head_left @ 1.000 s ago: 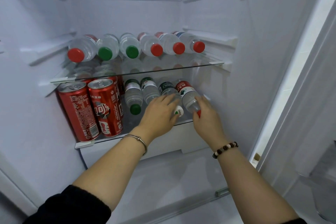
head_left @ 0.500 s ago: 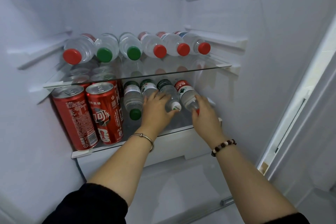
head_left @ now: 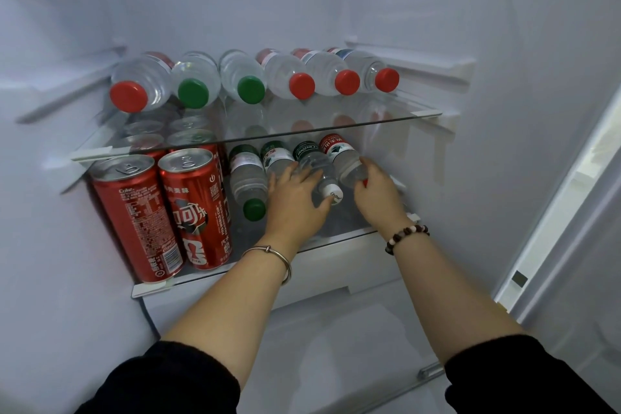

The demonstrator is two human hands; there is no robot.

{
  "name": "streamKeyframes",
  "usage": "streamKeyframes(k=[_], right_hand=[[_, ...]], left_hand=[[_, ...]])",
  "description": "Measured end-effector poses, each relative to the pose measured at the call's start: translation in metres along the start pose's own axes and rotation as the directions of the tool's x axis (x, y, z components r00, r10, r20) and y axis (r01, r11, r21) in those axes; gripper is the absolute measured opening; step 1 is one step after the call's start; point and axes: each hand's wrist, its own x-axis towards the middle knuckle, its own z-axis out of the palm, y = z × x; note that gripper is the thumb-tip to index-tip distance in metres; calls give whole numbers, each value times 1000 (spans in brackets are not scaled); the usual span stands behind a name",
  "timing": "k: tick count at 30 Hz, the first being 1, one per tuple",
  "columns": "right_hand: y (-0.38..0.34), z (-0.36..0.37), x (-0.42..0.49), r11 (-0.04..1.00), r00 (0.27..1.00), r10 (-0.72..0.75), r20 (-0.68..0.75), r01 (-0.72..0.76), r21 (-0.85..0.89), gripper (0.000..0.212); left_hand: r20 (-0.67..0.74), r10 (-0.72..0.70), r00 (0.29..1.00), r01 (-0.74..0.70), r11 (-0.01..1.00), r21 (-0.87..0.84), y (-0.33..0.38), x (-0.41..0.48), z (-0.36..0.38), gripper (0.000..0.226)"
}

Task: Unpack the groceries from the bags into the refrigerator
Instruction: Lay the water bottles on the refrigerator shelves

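- Since the earlier frames, the left hand (head_left: 295,205) has shifted left and deeper onto the lower shelf (head_left: 188,279). The white cap that its fingertips covered now shows clear of the hand on its right side.
- The right hand (head_left: 379,202) has stayed at the cap end of the red-capped bottle (head_left: 342,160).
- We see both forearms reaching into the open refrigerator (head_left: 504,111).
- Left hand: the fingers are straight and spread. They lie flat on top of the green-label bottle (head_left: 277,156) and touch the side of the white-capped bottle (head_left: 316,165). They clasp nothing.
- Right hand: the fingers and thumb are curled round the neck of the red-capped bottle. Only a sliver of its red cap shows.
- Four bottles lie on their sides on the lower shelf, caps toward us. From the left they are the green-capped bottle (head_left: 247,178), the green-label bottle, the white-capped bottle and the red-capped bottle, which lies nearest the right wall.
- The red cans (head_left: 198,212) stand upright at the left end of the same shelf, just beside the green-capped bottle. More can tops show behind them.
- On the upper shelf (head_left: 302,130), a row of six bottles (head_left: 282,77) lies side by side, caps toward us: red, green, green, red, red, red.
- A metal bangle (head_left: 268,254) circles the left wrist, and a bead bracelet (head_left: 406,237) circles the right.
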Motion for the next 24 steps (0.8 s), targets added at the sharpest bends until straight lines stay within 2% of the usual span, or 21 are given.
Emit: streamKeyframes(k=[13, 20, 22, 24], right_hand=[[4, 3, 3, 996, 1000, 25, -7, -25, 81, 51], [2, 1, -8, 992, 991, 90, -95, -81, 102, 41], [3, -1, -20, 1000, 991, 29, -131, -29, 2, 36], [9, -2, -42, 993, 990, -58, -126, 44, -109, 35]], left_hand=[[13, 17, 1000, -18, 999, 44, 0, 1, 0, 55], [13, 65, 998, -66, 995, 79, 6, -1, -6, 47], [-4, 129, 992, -128, 989, 73, 11, -3, -11, 41], [-42, 289, 957, -282, 951, 125, 18, -9, -15, 32]])
